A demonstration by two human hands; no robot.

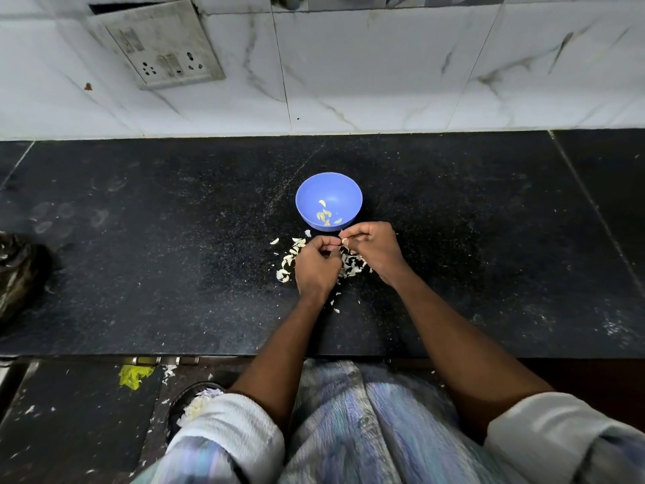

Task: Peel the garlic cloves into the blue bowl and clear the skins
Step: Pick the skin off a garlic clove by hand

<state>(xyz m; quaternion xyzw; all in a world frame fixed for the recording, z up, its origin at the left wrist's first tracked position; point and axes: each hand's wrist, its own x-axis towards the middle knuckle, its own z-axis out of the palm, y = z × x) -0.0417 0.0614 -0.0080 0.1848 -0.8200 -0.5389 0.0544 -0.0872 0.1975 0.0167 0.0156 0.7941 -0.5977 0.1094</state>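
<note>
**Garlic peeling under way beside the bowl**

Hands met just in front of the small round blue plastic bowl, which stood on the black speckled stone counter near the white marble-veined wall tiles. The left hand was curled, its fingertips pinched together on something small, most likely a garlic clove of which only a pale sliver showed between the two hands. The right hand was curled as well, thumb and forefinger pinching at that same sliver, apparently drawing off a strip of skin. A few pale peeled cloves already lay in the bottom of the bowl. Papery white garlic skins were scattered on the counter under and to the left of the hands, with stray flakes nearer the counter's front edge and more on the dark floor below.

The step in hand looked to be stripping one clove. To do it well, the left hand would hold the clove steady by its ends while the right lifted the loosened skin from the tip and pulled along the clove's length, keeping the work low over the existing pile so the flakes fell together. The bare clove could then drop straight into the bowl just ahead. Skins remained to be cleared.
</note>
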